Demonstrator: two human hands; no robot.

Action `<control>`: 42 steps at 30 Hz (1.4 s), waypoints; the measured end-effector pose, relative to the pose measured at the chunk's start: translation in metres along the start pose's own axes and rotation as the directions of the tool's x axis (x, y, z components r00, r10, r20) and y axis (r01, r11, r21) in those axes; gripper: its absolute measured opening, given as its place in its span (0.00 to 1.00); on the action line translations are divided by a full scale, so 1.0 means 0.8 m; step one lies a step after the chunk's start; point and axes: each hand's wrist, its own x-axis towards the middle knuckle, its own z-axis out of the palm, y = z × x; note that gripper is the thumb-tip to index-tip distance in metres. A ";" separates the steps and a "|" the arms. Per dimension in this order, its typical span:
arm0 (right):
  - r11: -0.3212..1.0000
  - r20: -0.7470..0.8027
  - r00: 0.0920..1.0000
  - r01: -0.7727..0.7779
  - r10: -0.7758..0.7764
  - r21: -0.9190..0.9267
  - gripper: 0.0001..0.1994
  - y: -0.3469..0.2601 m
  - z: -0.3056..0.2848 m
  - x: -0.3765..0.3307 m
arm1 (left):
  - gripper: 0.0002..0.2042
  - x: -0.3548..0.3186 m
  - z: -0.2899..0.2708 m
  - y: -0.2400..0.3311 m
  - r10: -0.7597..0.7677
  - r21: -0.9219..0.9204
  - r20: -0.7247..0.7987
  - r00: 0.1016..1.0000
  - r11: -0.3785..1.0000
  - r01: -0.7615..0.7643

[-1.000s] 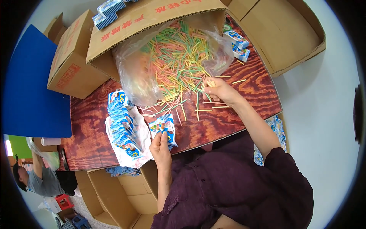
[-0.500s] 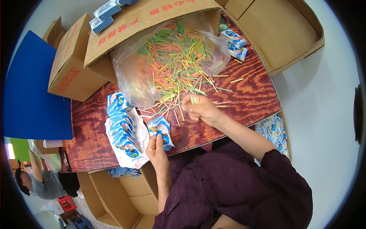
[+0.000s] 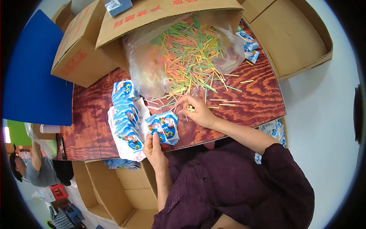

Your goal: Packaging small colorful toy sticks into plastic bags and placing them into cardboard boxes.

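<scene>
At centre frame the left hand [image 3: 154,147] pinches the lower edge of a small fan of blue-and-white sachets [image 3: 164,128], its fingers closed on them; how many sachets the fan holds cannot be made out. Just right of it the right hand [image 3: 198,112] rests on the reddish wood-grain counter [image 3: 259,103], fingers curled round a short bundle of thin sticks [image 3: 190,108] whose ends alone show; the rest of the bundle is hidden inside the grip. Loose coloured sticks [image 3: 190,57] lie heaped in a clear plastic bag [image 3: 143,65] in the upper centre, the bag spilling from a tipped cardboard box [image 3: 160,15]; glare on the plastic blurs the left part of the heap. A stack of more sachets [image 3: 124,114] lies overlapped to the left of the hands. A further few sachets [image 3: 248,44] sit at the upper right, partly behind the bag. An open carton [image 3: 301,38] at the upper right is cut by the frame edge. Another person [image 3: 36,171] at the lower left is largely cut off.
</scene>
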 end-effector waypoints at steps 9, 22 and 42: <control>0.944 -0.071 0.994 -0.061 0.089 0.326 0.07 0.000 -0.002 0.008 | 0.06 -0.004 0.015 0.004 -0.057 0.167 0.140 0.989 0.985 0.033; 0.370 0.221 0.942 -0.304 0.251 0.878 0.13 -0.085 -0.017 0.016 | 0.05 -0.005 0.039 -0.005 0.220 0.343 0.417 0.882 0.861 -0.377; 0.815 0.255 0.953 -0.275 0.162 0.511 0.17 -0.089 -0.002 -0.024 | 0.07 -0.017 0.049 -0.024 0.162 0.189 0.290 0.943 0.956 -0.223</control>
